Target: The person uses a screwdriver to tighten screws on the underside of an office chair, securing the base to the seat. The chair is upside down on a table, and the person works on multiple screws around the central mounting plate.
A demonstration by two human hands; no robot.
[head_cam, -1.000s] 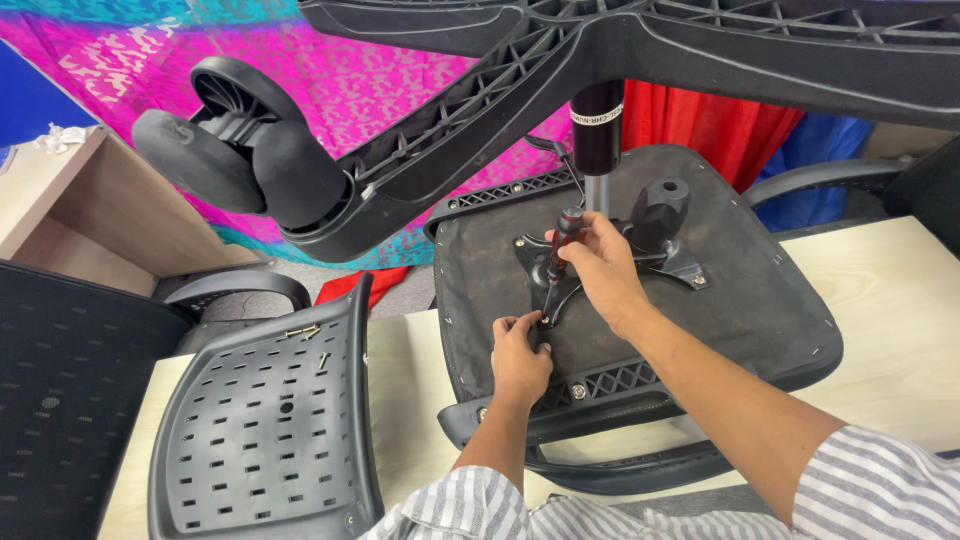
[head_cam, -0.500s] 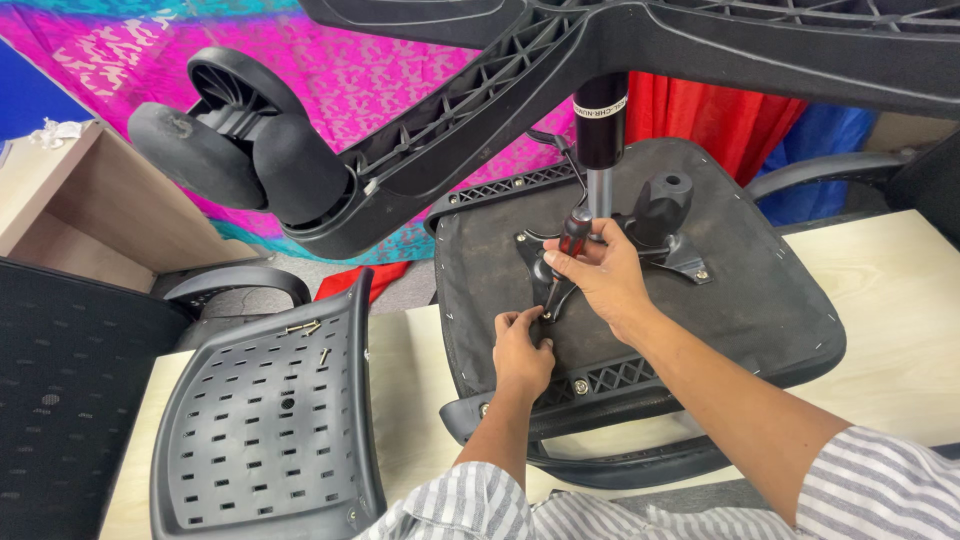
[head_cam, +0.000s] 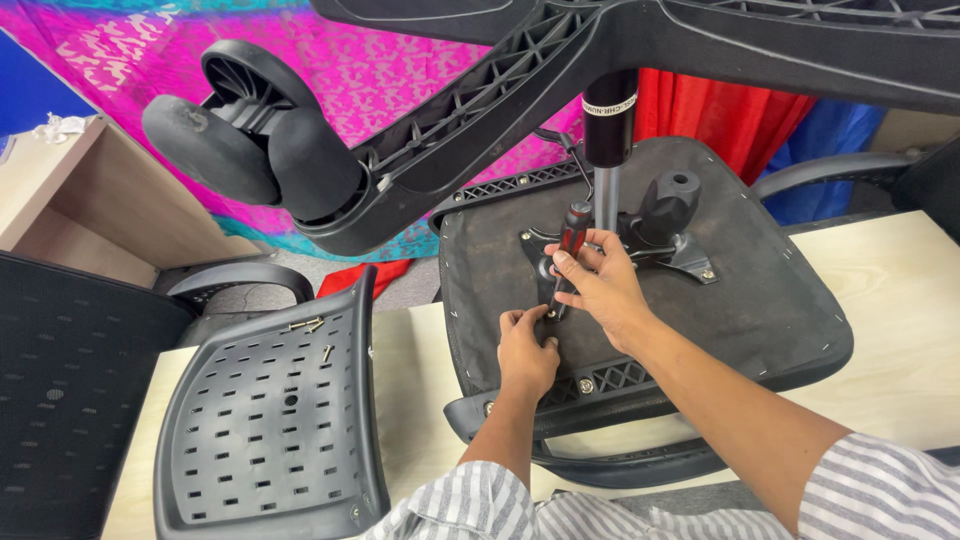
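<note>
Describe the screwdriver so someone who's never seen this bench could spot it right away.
Find the upturned black chair seat lying on the pale table, with a metal mechanism plate bolted at its middle. At the plate's near-left corner, the right hand grips the screwdriver, while the left hand rests just below. Its red-and-black handle is the only red among the black and grey chair parts.

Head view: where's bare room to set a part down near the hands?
Bare table lies right of the upturned seat, and a strip between the seat and the perforated back panel. Crowded around the mechanism plate, where left hand and right hand hold the screwdriver.
</note>
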